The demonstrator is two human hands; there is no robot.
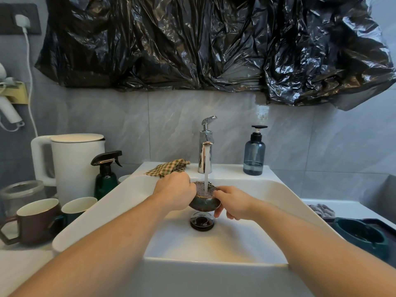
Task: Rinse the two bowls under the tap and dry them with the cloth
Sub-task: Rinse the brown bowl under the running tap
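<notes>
Sink (252,189): bowl (204,203) under tap (205,156) (running)

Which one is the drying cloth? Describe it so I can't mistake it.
Start at the chrome tap at the back of the white sink. The cloth lies crumpled on the rim just left of it, behind the left hand. It alone is checked, yellow-green and brown.

Grey marbled wall tiles (120,125), black plastic sheeting (192,43)
</notes>
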